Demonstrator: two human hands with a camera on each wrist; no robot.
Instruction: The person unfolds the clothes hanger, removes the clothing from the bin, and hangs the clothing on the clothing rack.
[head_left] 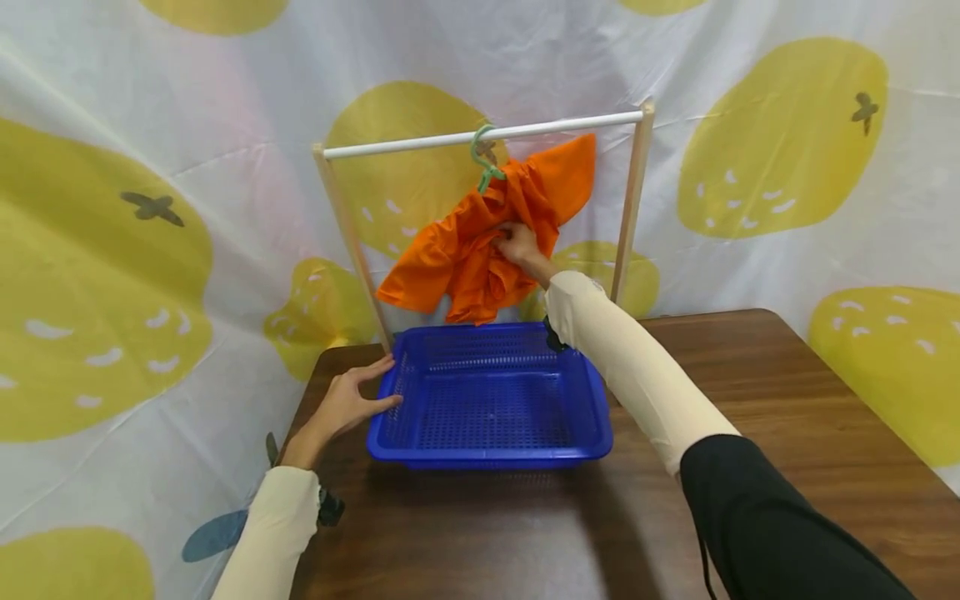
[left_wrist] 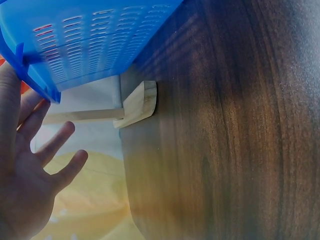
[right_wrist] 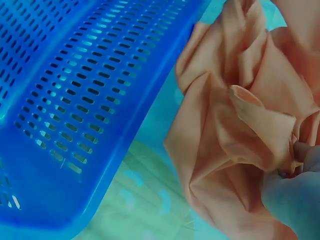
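A bunched orange garment (head_left: 480, 250) hangs from a green hanger (head_left: 487, 171) hooked over the white rod of a small rack. My right hand (head_left: 517, 243) grips a fold of it near the middle; in the right wrist view thumb and fingers (right_wrist: 295, 185) pinch the creased cloth (right_wrist: 225, 130). Below stands a blue perforated basket (head_left: 491, 455) with nothing in it. At its left rim is my left hand (head_left: 348, 406), thumb and forefinger reaching onto the edge. The left wrist view shows its other fingers (left_wrist: 70, 167) spread and fairly straight beside the basket wall (left_wrist: 95, 45).
The rack's white rod (head_left: 420, 143) runs between two wooden posts, the right post (head_left: 632, 208) just behind my right forearm. One wooden foot (left_wrist: 140, 104) stands on the brown table (head_left: 750, 392). A white curtain (head_left: 247, 75) with yellow fruit prints hangs behind.
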